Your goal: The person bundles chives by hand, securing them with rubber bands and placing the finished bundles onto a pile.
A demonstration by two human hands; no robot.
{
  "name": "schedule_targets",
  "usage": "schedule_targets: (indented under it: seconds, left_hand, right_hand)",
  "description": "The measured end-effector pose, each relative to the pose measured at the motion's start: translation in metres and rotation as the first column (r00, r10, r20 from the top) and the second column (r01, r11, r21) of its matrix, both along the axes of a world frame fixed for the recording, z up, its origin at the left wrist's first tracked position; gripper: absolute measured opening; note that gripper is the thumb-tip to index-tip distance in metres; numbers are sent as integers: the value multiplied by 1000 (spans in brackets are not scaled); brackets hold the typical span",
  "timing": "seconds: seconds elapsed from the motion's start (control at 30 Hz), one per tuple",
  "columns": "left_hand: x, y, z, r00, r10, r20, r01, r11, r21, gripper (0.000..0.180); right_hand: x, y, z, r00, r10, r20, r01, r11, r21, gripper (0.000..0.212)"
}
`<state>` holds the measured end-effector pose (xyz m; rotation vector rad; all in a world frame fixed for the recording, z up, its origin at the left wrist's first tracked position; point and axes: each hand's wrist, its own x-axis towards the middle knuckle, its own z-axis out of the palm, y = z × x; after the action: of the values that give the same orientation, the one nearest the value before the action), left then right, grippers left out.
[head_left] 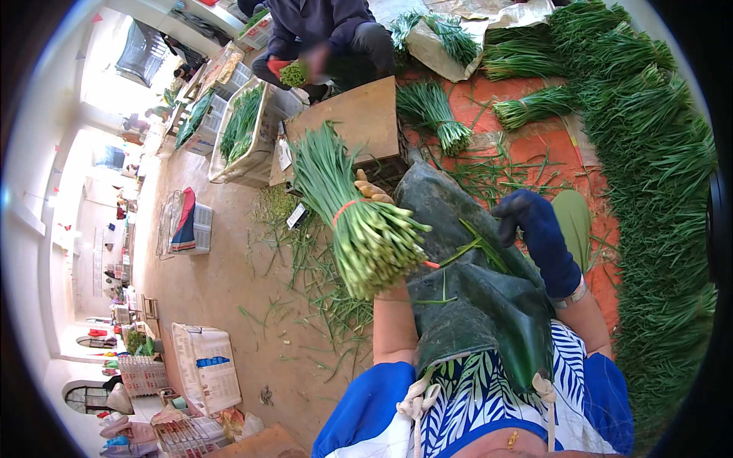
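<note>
A thick bunch of green chives [359, 221], tied with a red band, is held up in front of me, pale cut ends toward me and leaf tips pointing away. My left hand [372, 188] is wrapped round it; only tan-gloved fingertips show at its right side, and the palm is hidden behind the stalks. To the right, my right hand [538, 237] wears a dark blue glove and hovers over my lap, its fingers bent but apart with nothing visible between them. Loose green leaves [477, 248] lie on the dark green apron [450, 202] beneath it.
A brown board-topped box [343, 122] stands just ahead. More tied chives [534, 107] lie on an orange sheet [546, 149], beside a long heap of chives [649, 191] at right. Leaf scraps litter the floor. A person [324, 38] sits opposite; crates [248, 130] stand left.
</note>
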<state>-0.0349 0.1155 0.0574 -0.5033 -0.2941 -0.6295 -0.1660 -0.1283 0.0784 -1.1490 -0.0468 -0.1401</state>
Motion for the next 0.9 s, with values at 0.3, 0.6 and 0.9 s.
schedule_targets:
  seconds: [0.3, 0.6, 0.9]
  left_hand:
    - [-11, -19, 30, 974, 46, 222, -96, 971, 218, 48]
    - [-9, -19, 19, 909, 61, 412, -214, 917, 337, 69]
    - [-17, -66, 54, 881, 40, 472, -465, 265, 845, 61]
  right_hand:
    - [12, 28, 53, 943, 57, 329, 139, 829, -541, 31]
    - [1, 32, 71, 945, 156, 286, 123, 644, -755, 35]
    - [29, 34, 31, 993, 40, 113, 2, 935, -355, 70]
